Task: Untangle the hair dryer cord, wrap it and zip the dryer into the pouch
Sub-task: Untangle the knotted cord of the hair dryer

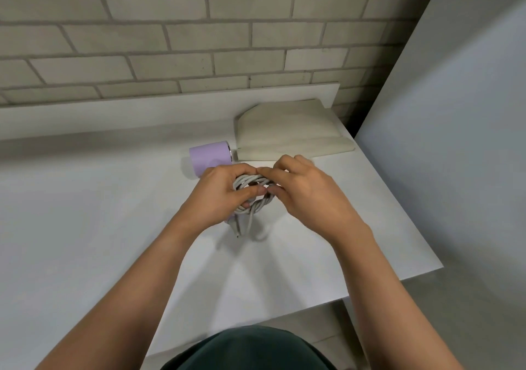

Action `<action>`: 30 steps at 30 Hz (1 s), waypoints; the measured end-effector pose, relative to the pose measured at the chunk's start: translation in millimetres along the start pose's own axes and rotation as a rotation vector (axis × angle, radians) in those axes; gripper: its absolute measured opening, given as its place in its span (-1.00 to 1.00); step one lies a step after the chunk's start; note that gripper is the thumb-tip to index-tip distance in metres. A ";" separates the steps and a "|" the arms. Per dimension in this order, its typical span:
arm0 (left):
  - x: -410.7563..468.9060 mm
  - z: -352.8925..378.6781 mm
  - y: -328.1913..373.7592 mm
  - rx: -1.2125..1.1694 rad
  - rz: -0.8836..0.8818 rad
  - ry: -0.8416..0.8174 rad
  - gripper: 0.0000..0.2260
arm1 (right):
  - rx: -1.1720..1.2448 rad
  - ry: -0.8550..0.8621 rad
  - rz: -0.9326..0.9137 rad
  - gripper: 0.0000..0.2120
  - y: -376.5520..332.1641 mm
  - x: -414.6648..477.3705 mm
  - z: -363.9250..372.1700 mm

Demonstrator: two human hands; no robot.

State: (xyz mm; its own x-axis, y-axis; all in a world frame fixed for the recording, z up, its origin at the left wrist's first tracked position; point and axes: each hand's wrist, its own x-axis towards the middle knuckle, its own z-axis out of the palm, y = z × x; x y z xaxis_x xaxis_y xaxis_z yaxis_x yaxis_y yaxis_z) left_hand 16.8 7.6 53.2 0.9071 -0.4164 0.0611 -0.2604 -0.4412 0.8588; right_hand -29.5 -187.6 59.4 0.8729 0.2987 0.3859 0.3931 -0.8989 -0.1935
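The grey cord (252, 183) is seen at the centre of the frame, gathered into a small coil with its lower strands twisted together. It is held between both hands above the white table (85, 213).

The left hand (219, 196) is curled round the coil's left side. Its thumb is laid across the strands and a fingertip shows through the loop. The right hand (307, 190) is closed over the coil's right and far side, and its thumb is pressed on the strands just beside the left thumb. Neither hand is spread wide; the cord is gripped by both.

The lilac dryer (209, 159) is partly hidden behind the left hand, with its barrel showing just above and left of it. A lilac bit and a grey stub of cord are seen below that hand, pointing down toward the table. Whether the dryer rests on the table cannot be told.

The beige pouch (287, 133) lies flat on the table, upper right of centre, just beside the dryer's barrel and just beyond the right hand's fingers. A brick wall (199, 28) fills the top of the frame.
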 end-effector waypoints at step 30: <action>-9.8 13.2 -16.4 -0.253 -0.116 -0.112 -0.91 | 0.396 0.295 0.346 -0.84 19.2 -1.7 -36.4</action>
State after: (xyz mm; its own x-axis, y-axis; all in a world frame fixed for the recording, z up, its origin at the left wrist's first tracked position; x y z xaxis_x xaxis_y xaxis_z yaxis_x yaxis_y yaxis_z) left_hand 7.8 8.4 31.8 0.8803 -0.4661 -0.0889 -0.0540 -0.2844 0.9572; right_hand -34.0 -217.1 87.8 0.8745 -0.1428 0.4635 0.2275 -0.7231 -0.6521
